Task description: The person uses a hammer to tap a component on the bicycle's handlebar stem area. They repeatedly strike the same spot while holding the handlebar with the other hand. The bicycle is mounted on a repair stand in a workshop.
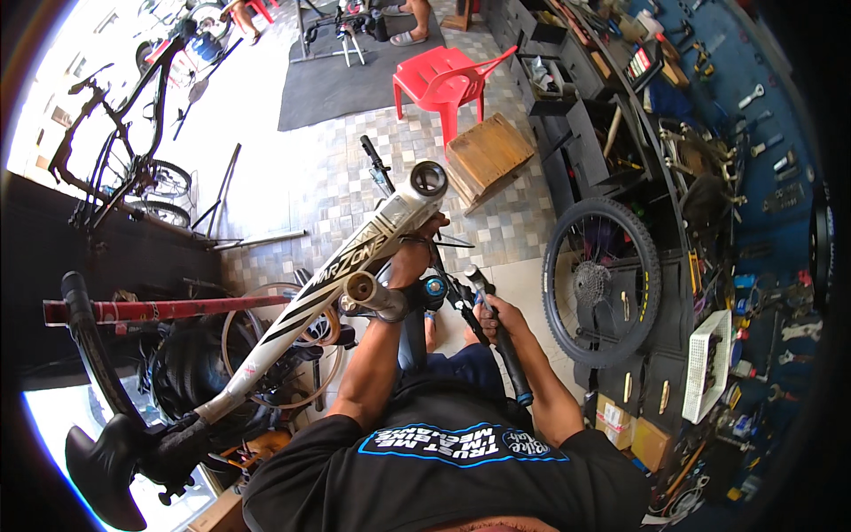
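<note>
While the right hand (505, 321) grips a hammer (476, 276), the left hand (411, 261), half-hidden by the white frame (341, 263), shows no certain grip; work appears midway, tube ends (430, 181) open.

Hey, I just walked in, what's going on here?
A person is handling a white bike frame. Their left hand, partly hidden behind it, seems to support it, though its grip is unclear. The right hand is closed around a hammer-like tool. A wheel is off to the right; a red chair stands ahead.
</note>
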`<action>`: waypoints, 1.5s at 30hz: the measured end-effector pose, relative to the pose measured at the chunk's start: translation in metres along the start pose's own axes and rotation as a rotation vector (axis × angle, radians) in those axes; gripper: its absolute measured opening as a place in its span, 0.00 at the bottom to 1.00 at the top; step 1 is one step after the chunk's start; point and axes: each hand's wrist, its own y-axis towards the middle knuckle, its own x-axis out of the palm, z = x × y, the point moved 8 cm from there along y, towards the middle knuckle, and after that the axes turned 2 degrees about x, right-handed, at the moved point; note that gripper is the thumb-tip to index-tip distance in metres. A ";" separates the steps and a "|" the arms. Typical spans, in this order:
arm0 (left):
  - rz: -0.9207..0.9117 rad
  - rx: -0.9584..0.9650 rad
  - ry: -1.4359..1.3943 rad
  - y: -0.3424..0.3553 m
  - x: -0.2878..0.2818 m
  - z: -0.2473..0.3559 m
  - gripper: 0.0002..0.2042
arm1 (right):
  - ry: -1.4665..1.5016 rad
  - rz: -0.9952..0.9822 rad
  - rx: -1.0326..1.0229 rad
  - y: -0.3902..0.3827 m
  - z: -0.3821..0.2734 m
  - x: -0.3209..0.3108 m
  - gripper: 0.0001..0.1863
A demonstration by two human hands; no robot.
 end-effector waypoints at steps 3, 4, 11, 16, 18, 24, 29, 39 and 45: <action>0.062 0.374 0.083 0.009 -0.014 -0.017 0.10 | -0.055 0.175 -0.152 -0.031 -0.022 0.008 0.15; 0.066 0.408 0.074 0.006 -0.012 -0.015 0.10 | -0.025 0.252 -0.186 -0.033 -0.025 -0.008 0.16; 0.066 0.337 0.283 -0.003 -0.007 -0.019 0.10 | -0.064 0.376 -0.268 -0.077 -0.057 -0.042 0.19; 0.035 -0.035 0.006 -0.006 0.000 -0.037 0.14 | -0.143 0.361 -0.285 -0.087 -0.083 -0.042 0.16; 0.041 -0.005 -0.049 -0.005 0.001 -0.037 0.15 | -0.175 0.335 -0.303 -0.088 -0.098 -0.035 0.16; 0.093 0.565 1.117 -0.005 0.001 -0.055 0.27 | -0.230 0.296 -0.317 -0.070 -0.162 -0.030 0.12; 0.038 0.209 0.386 0.003 -0.013 -0.057 0.18 | -0.447 0.114 -0.368 -0.066 -0.223 -0.013 0.14; 0.514 -0.038 0.000 0.009 0.004 -0.029 0.13 | -0.919 -0.239 -0.084 0.006 -0.274 0.135 0.13; 0.566 -0.043 -0.114 0.010 0.011 -0.039 0.13 | -1.047 -0.272 0.112 0.073 -0.232 0.176 0.19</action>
